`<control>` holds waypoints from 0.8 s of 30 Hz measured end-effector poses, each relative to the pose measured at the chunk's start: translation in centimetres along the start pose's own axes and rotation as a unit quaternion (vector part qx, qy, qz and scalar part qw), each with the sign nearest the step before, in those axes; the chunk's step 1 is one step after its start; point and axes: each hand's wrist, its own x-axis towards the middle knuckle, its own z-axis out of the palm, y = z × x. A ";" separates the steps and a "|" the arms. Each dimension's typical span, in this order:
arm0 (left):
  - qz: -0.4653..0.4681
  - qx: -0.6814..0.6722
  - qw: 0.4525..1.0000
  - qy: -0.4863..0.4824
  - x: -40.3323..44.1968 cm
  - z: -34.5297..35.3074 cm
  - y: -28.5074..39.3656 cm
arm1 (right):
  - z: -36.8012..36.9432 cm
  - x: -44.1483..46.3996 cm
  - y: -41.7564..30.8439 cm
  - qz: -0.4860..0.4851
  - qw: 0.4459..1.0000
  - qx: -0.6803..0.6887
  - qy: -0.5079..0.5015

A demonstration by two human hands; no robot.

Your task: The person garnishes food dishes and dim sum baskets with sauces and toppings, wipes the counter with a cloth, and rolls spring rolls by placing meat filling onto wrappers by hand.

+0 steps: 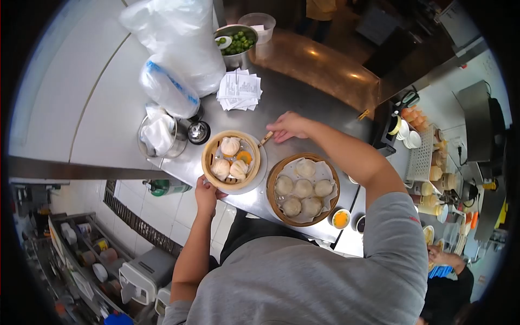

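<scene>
A round bamboo steamer holds three pleated buns and an orange piece, and it stands on a white plate. My left hand is closed at the near left edge of this plate, its fingertips partly hidden beneath. With closed fingers, my right hand pinches a short, narrow wooden piece with dark marks, its far end by the plate's right rim. To the right sits a second bamboo steamer, lined with paper and holding several round, pale dumplings.
Behind are a paper stack, plastic bags and a pot of green pieces. A metal container stands left. Small bowls with orange and dark sauce sit right. Another person's hand shows at far right.
</scene>
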 end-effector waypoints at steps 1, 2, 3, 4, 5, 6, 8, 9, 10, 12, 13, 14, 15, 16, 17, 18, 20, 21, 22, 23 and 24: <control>-0.002 -0.010 1.000 -0.008 0.1 -0.2 -0.1 | -1.2 -2.2 -1.4 -0.017 0.999 0.015 0.043; 0.005 -0.028 1.000 -0.007 0.6 -0.4 -0.7 | -2.7 -4.7 -2.6 -0.036 0.995 0.030 0.092; 0.004 -0.035 0.999 -0.015 0.6 -0.7 -0.9 | -4.4 -7.6 -2.4 -0.053 0.987 0.008 0.149; 0.002 -0.044 0.999 -0.023 0.8 -0.7 -1.1 | -5.9 -11.1 -1.6 -0.068 0.976 -0.018 0.206; 0.000 -0.055 0.998 -0.036 0.7 -0.5 -0.8 | -6.8 -15.1 -0.1 0.002 0.969 -0.119 0.217; -0.005 -0.064 0.997 -0.048 0.5 -0.5 -0.2 | -7.8 -18.7 2.6 0.073 0.968 -0.134 0.198; -0.020 -0.035 0.997 -0.069 0.8 -0.5 0.5 | -6.8 -25.5 10.8 0.259 0.964 0.016 0.065; -0.027 -0.016 0.996 -0.079 1.2 -0.4 0.9 | -3.9 -28.1 14.3 0.300 0.950 0.083 0.007; -0.031 -0.019 0.995 -0.093 1.9 0.0 1.2 | 0.6 -29.7 15.5 0.310 0.944 0.108 -0.019; -0.041 -0.016 0.991 -0.125 3.3 1.2 1.6 | 8.7 -29.8 19.4 0.142 0.980 0.136 0.005; -0.036 -0.011 0.989 -0.142 4.7 2.1 1.3 | 12.3 -29.2 20.3 0.111 0.970 0.214 0.042; -0.030 -0.011 0.987 -0.159 6.1 3.3 1.0 | 15.2 -27.1 19.2 0.186 0.880 0.421 0.121; -0.024 -0.010 0.985 -0.173 7.5 4.7 0.9 | 16.9 -25.0 19.2 0.144 0.848 0.479 0.176; -0.018 -0.008 0.983 -0.184 8.5 6.1 1.2 | 18.3 -23.0 19.3 0.101 0.809 0.533 0.227; -0.034 -0.012 0.980 -0.195 9.4 7.7 2.2 | 19.5 -21.3 18.6 0.078 0.776 0.558 0.284; -0.050 -0.016 0.977 -0.205 10.1 9.6 3.1 | 19.9 -19.8 17.7 0.057 0.739 0.579 0.340; -0.061 -0.041 0.982 -0.177 12.1 13.7 4.4 | 19.9 -18.2 16.3 0.031 0.684 0.607 0.403; -0.067 -0.052 0.982 -0.170 12.9 15.4 4.8 | 19.4 -16.1 18.4 0.022 0.674 0.609 0.419; -0.071 -0.066 0.973 -0.208 13.6 16.6 5.6 | 18.6 -15.9 17.2 0.039 0.661 0.616 0.428; -0.079 -0.079 0.962 -0.249 14.8 18.3 6.5 | 17.4 -15.2 16.3 0.036 0.649 0.597 0.471; -0.084 -0.076 0.958 -0.263 18.4 19.8 5.8 | 16.1 -14.9 15.5 0.004 0.633 0.606 0.481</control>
